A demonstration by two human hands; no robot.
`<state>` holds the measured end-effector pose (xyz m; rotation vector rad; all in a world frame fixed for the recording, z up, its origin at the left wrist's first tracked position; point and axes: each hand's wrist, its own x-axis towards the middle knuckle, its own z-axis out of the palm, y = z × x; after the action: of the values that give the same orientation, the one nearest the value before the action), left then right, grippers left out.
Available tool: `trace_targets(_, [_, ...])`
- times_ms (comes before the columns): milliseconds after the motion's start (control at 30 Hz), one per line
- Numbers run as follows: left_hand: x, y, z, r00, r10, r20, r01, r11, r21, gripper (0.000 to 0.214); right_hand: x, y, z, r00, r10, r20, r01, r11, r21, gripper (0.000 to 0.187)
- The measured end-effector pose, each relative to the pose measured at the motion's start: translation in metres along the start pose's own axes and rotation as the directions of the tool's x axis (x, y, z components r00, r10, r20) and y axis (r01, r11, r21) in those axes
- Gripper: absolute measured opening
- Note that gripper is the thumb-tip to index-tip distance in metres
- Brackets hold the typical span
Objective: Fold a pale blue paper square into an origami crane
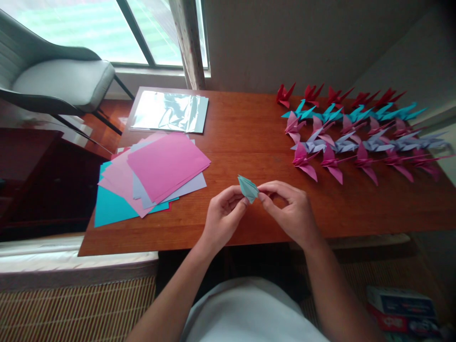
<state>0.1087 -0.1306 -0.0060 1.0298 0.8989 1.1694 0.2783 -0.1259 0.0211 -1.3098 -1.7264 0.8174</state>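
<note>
A small piece of folded pale-green paper (248,189) is held above the front part of the wooden table (242,137). My left hand (226,211) pinches its left and lower side between thumb and fingers. On the other side, my right hand (288,206) grips its right corner with thumb and forefinger. Creased layers show on the paper, which comes to a point at the upper left. The fingertips hide part of its lower edge.
Loose coloured sheets (169,164) lie fanned out at the left. Behind them is a clear-wrapped paper pack (167,111). Rows of folded paper cranes (331,164) in red, turquoise, pink and lilac stand at the right. A grey chair (64,83) is by the window.
</note>
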Motion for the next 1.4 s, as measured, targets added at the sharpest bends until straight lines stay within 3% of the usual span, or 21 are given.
trace_targets(133, [-0.001,-0.001,0.000,1.000,0.008,0.029,-0.008,1.000,-0.006,0.015,-0.002,-0.002,0.009,0.998,0.006,-0.062,-0.007,1.000,-0.024,0.012])
trace_targets(367, [0.000,0.000,0.001,0.999,0.011,-0.030,-0.010,1.000,0.028,0.015,-0.006,0.002,0.015,0.990,0.107,-0.089,-0.103,0.993,0.051,0.005])
trace_targets(600, [-0.001,0.001,0.002,0.987,0.006,-0.158,-0.009,1.000,-0.024,0.021,-0.009,0.005,0.017,0.973,0.205,-0.107,-0.187,0.971,0.151,0.008])
trace_targets(700, [0.000,0.002,0.002,0.995,-0.007,-0.100,0.000,0.997,-0.073,0.029,-0.010,0.002,0.021,0.971,0.199,-0.128,-0.185,0.976,0.119,0.006])
trace_targets(800, [0.002,0.001,0.003,0.998,-0.031,-0.063,0.024,0.993,-0.111,0.034,-0.010,-0.003,0.022,0.979,0.170,-0.112,-0.159,0.982,0.102,0.005])
trace_targets(1067, [0.000,0.002,0.000,0.992,-0.048,-0.116,0.045,0.999,-0.026,0.022,-0.014,0.002,0.024,0.974,0.205,-0.100,-0.189,0.971,0.148,0.005])
trace_targets(1400, [0.000,-0.003,-0.001,0.996,-0.053,-0.076,0.049,0.997,-0.054,0.022,-0.008,0.005,0.016,0.973,0.224,0.061,-0.232,0.937,0.261,0.011])
